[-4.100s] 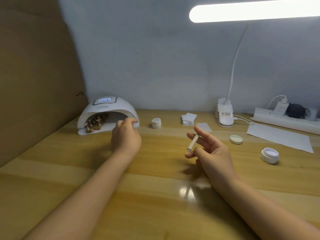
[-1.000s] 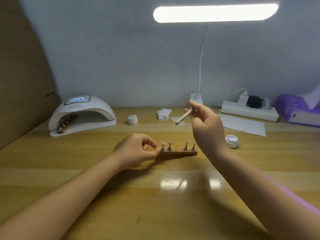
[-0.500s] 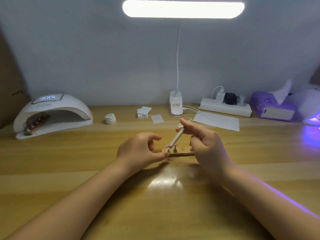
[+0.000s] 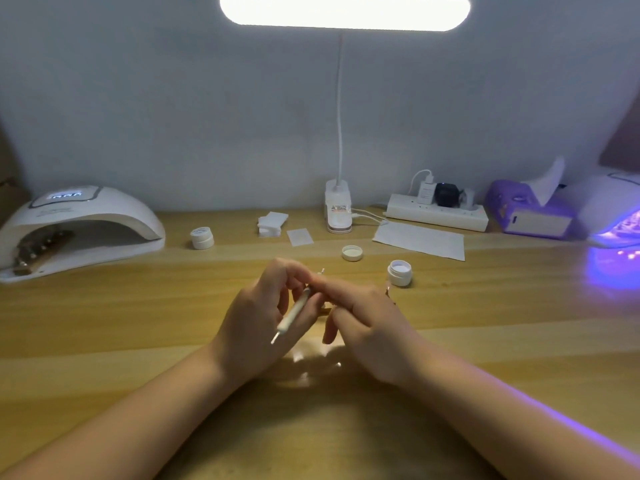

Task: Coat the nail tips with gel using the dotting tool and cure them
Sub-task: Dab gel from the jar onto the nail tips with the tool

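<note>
My two hands meet at the middle of the wooden table (image 4: 104,323). My right hand (image 4: 370,327) pinches the upper end of the white dotting tool (image 4: 292,315), whose metal tip points down and left across my left hand (image 4: 263,323). My left hand is curled on the wooden nail tip holder (image 4: 326,310), which the hands mostly hide; one nail tip (image 4: 388,289) pokes out at the right. An open gel jar (image 4: 400,271) stands just behind and to the right of my right hand. The white curing lamp (image 4: 79,230) at far left holds another wooden holder (image 4: 38,251).
The jar's lid (image 4: 352,252), a closed small jar (image 4: 202,238), white pads (image 4: 272,223) and a paper sheet (image 4: 419,240) lie behind the hands. Along the wall stand the desk lamp base (image 4: 337,211), a power strip (image 4: 436,214), a purple tissue box (image 4: 526,213) and a second lamp (image 4: 620,220) glowing violet.
My left hand took a nail tip holder out of the left lamp to the table's middle. My right hand brought the dotting tool down to it; the tool's tip now lies lower, over my left hand.
</note>
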`<state>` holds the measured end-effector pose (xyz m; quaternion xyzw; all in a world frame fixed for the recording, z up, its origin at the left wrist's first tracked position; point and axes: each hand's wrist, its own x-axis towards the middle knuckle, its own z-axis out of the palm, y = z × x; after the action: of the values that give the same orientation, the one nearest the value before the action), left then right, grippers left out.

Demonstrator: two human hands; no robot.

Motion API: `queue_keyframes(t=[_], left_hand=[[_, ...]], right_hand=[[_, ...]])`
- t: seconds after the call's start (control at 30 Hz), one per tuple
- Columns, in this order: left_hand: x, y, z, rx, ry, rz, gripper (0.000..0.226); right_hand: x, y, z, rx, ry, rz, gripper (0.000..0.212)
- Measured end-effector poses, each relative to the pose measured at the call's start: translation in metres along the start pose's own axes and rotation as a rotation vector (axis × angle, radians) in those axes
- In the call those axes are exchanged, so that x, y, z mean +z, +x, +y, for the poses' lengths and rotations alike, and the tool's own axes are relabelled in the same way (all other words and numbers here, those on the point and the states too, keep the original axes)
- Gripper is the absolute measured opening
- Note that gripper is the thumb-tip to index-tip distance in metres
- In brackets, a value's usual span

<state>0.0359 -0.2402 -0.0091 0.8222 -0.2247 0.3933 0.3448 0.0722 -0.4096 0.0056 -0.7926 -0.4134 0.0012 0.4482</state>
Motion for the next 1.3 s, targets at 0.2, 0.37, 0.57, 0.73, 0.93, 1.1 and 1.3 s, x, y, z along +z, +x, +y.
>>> queue_keyframes(t=[0.2, 0.37, 0.57, 0.73, 0.93, 1.1, 1.3], left_hand=[[0.001, 0.002, 0.005, -0.123, -0.067, 0.107, 0.014], [-0.001, 0.004, 0.006, -0.305, -0.128, 0.167, 0.006], [0.000, 0.004, 0.005, -0.319, -0.111, 0.199, 0.007], [0.000, 0.005, 0.003, -0.363, -0.139, 0.194, 0.007], [0.001, 0.003, 0.000, -0.419, -0.174, 0.193, 0.004], [0.001, 0.002, 0.000, -0.476, -0.207, 0.199, 0.005], [0.000, 0.002, 0.000, -0.470, -0.253, 0.124, 0.016]], right_hand=[[-0.012, 0.001, -0.010, -0.035, 0.023, 0.173, 0.055], [-0.067, 0.021, 0.013, 0.115, -0.240, 0.397, 0.027], [-0.104, 0.015, 0.065, 0.521, -0.399, 0.209, 0.068], [-0.091, 0.009, 0.085, 0.509, -0.407, 0.154, 0.079], [-0.080, 0.008, 0.095, 0.472, -0.341, 0.224, 0.076], [-0.076, 0.006, 0.100, 0.441, -0.269, 0.305, 0.078], [-0.075, 0.005, 0.099, 0.424, -0.255, 0.354, 0.080]])
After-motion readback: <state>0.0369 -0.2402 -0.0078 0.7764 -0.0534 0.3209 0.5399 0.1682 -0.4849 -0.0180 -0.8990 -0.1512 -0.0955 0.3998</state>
